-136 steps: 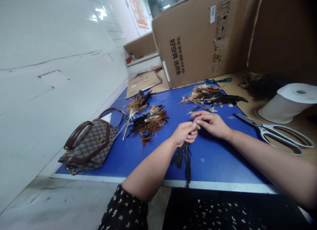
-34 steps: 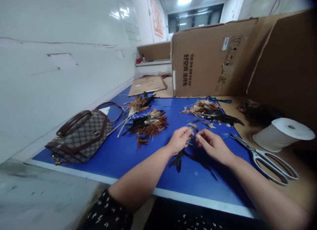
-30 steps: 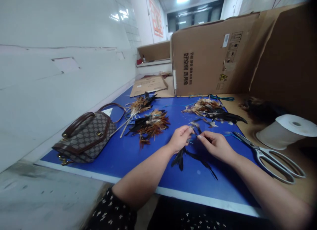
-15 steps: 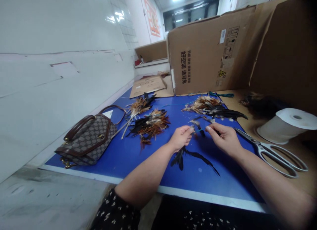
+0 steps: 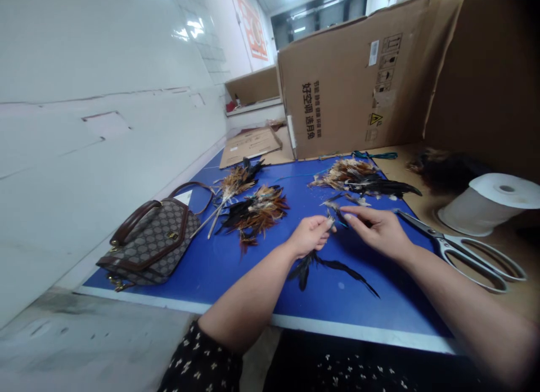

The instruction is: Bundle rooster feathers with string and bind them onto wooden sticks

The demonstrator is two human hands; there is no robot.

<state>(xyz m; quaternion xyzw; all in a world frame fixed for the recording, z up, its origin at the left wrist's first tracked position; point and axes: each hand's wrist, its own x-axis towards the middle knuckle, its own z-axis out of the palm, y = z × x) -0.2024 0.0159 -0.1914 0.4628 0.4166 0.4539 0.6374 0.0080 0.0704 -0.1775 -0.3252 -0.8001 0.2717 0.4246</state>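
My left hand (image 5: 311, 236) is closed around the quill ends of a small bunch of black feathers (image 5: 302, 275). The feathers hang below the fist, and one long feather slants out to the right. A thin blue-green thread (image 5: 342, 224) shows at the left fingertips. Just to the right, the thumb and forefinger of my right hand (image 5: 375, 230) are pinched close together at that thread; the exact grip is partly hidden. Small loose feathers (image 5: 356, 200) lie on the blue table mat (image 5: 253, 274) beyond the fingertips.
Feather bundles (image 5: 264, 209) and a stick-handled one (image 5: 234, 181) lie left, beside a patterned handbag (image 5: 156, 243). A brown-and-black feather pile (image 5: 352, 175) lies behind. Scissors (image 5: 442, 240) and a white spool (image 5: 472, 209) are right; a large carton (image 5: 341, 94) stands at the back.
Earlier both hands were together at the bunch. My right hand then drew the blue-green thread out rightwards, and has since lifted slightly. One long feather now points right instead of hanging down. The view shifted.
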